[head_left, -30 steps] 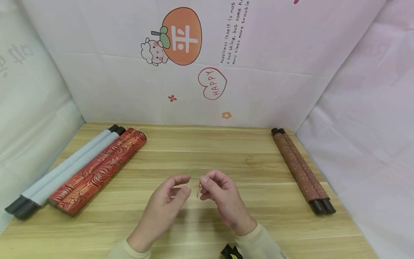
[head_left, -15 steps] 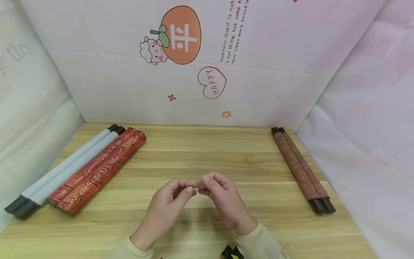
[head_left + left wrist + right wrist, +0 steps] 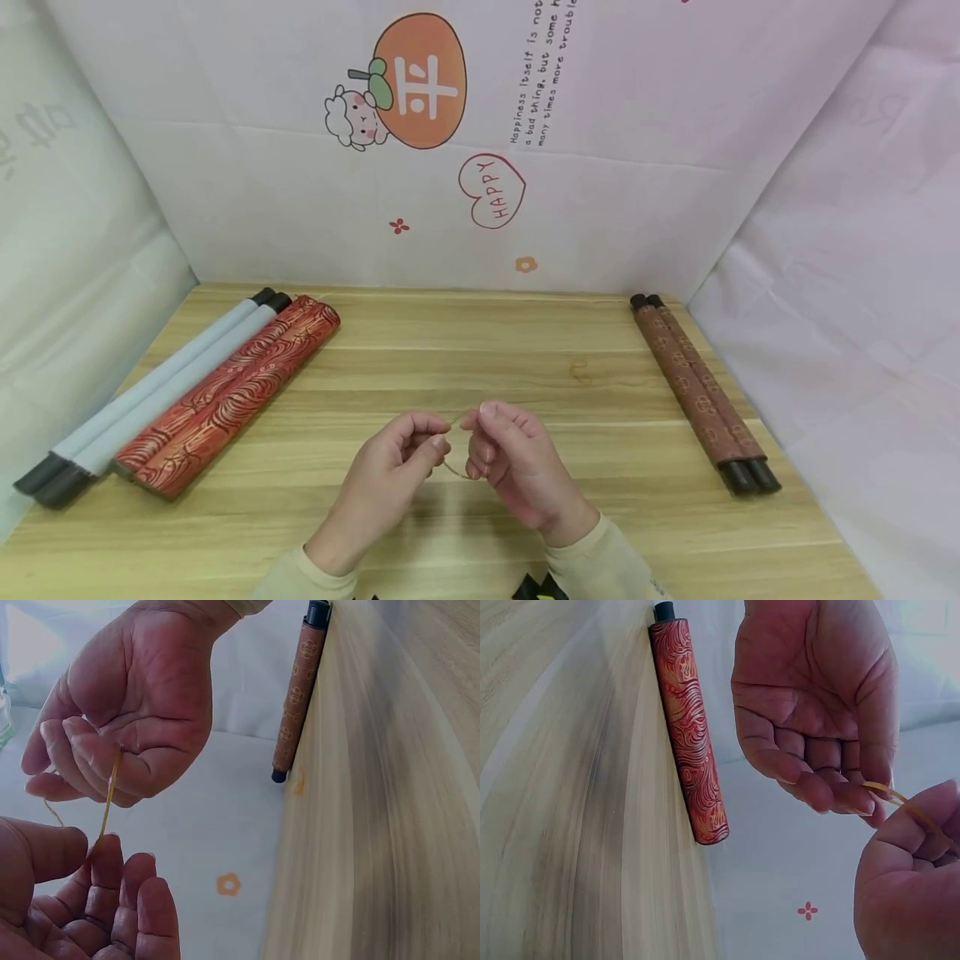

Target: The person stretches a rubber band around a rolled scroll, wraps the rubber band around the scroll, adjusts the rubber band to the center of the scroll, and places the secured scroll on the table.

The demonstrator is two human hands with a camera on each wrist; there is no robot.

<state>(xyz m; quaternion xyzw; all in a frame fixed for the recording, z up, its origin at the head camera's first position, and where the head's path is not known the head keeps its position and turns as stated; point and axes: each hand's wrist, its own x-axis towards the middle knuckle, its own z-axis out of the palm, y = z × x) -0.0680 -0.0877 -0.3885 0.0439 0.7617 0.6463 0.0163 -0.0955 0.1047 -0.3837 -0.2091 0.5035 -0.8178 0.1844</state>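
A thin yellow rubber band (image 3: 456, 472) is held as a loop between both hands over the middle of the table. My left hand (image 3: 397, 467) pinches one side of it between thumb and forefinger, which shows closely in the left wrist view, where the band (image 3: 110, 799) runs up to the other hand. With fingers curled, my right hand (image 3: 517, 467) holds the far side, one strand at its fingertips and another lower by its bent fingers. In the right wrist view the band (image 3: 900, 799) stretches between the fingertips of the two hands.
At the left lie a red patterned double-rolled scroll (image 3: 232, 392) and a pale blue one (image 3: 161, 379) with black ends. A brown patterned scroll (image 3: 693, 387) lies at the right. A second yellowish band (image 3: 579, 371) rests on the wooden table (image 3: 450, 333). White printed cloth (image 3: 637, 167) walls the back and sides.
My left hand, earlier loosely apart from the band, has closed its fingertips on it. The hands first met, then my right hand drew slightly right, opening the band into a wider loop.
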